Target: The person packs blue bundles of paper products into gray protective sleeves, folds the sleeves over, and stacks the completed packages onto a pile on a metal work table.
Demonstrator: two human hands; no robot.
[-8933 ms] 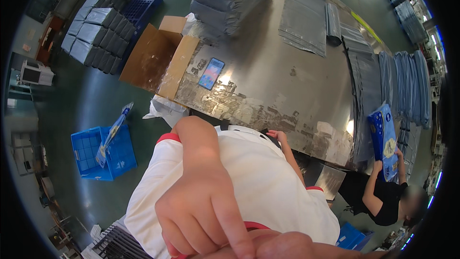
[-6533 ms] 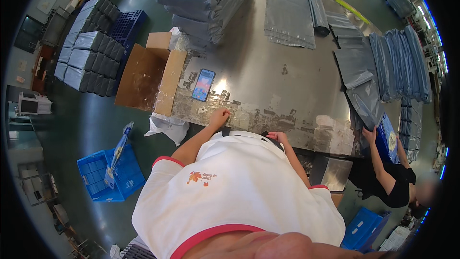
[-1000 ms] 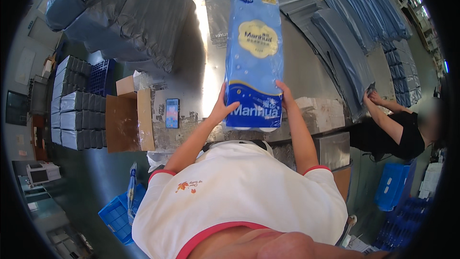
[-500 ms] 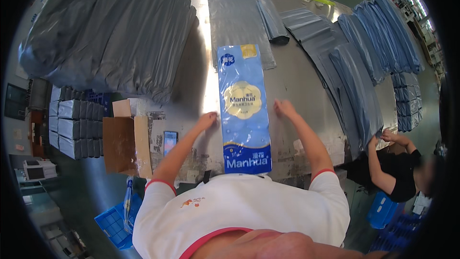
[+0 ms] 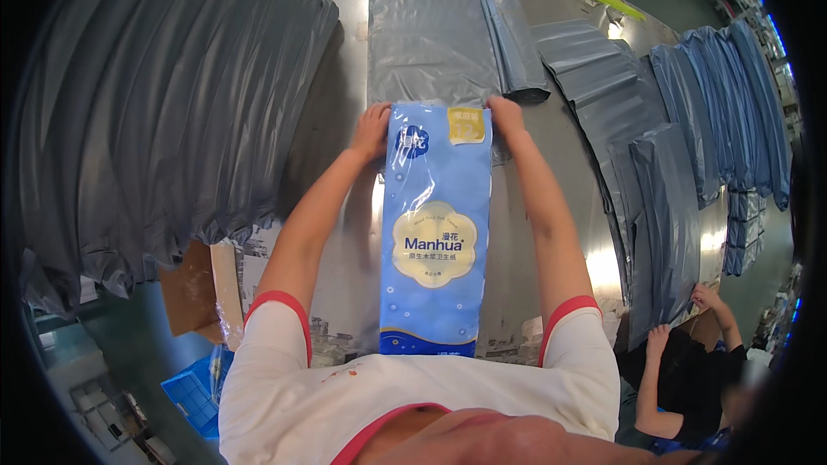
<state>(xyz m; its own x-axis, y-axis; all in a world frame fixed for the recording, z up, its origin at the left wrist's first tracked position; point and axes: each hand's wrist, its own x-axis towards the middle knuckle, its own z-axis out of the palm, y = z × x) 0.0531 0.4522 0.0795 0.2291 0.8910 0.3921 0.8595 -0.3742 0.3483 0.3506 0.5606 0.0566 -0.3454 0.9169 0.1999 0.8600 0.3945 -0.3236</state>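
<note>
A long, blue plastic-wrapped pack of toilet paper (image 5: 431,181) lies lengthwise in front of me, its near end at my shirt. Its far end overlaps a flat grey plastic bag (image 5: 426,34), which stretches away across the table. My left hand (image 5: 372,131) is closed at the bag's left edge, beside the pack's far left corner. At the opposite edge, my right hand (image 5: 506,115) is closed in the same manner. Both hands seem to pinch the bag, though the fingertips are partly hidden. The pack's near end drops out of sight beyond my shirt.
A tall heap of grey bags (image 5: 172,103) fills the left. Further bags (image 5: 663,207) lie along the right, with a rolled one (image 5: 517,47) beside the flat bag. An opened cardboard box (image 5: 194,293) stands lower left. A person in black (image 5: 689,379) handles bags at lower right.
Both hands have moved away from me, from beside the pack's middle to its far corners, and closed at the bag's edges. My view has shifted closer over the table.
</note>
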